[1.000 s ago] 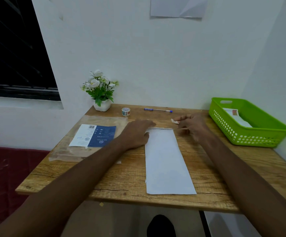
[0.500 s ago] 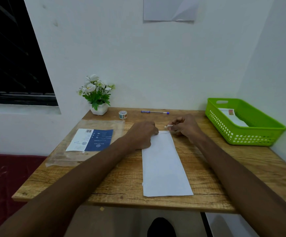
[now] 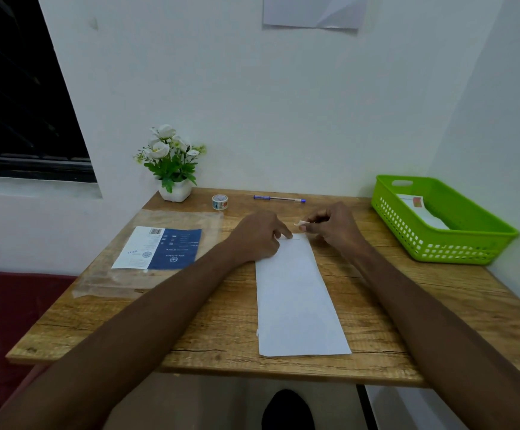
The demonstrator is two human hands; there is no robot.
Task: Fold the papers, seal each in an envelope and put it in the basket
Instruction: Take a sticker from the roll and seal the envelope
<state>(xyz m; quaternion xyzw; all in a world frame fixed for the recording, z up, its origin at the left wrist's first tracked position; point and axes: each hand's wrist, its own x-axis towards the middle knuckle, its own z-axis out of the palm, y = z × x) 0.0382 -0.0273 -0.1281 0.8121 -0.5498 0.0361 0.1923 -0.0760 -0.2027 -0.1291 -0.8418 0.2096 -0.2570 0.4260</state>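
A long white envelope lies lengthwise on the wooden table, its near end at the table's front edge; the left hand presses on its far left corner, fingers bent, one fingertip at the flap edge; the right hand pinches a small pale strip just above the envelope's far end; the green basket sits at the right, holding a sealed envelope; a plastic sleeve of envelopes, tape roll, pen and potted flowers lie behind and left.

white envelope flat lengthwise (flap far), green basket
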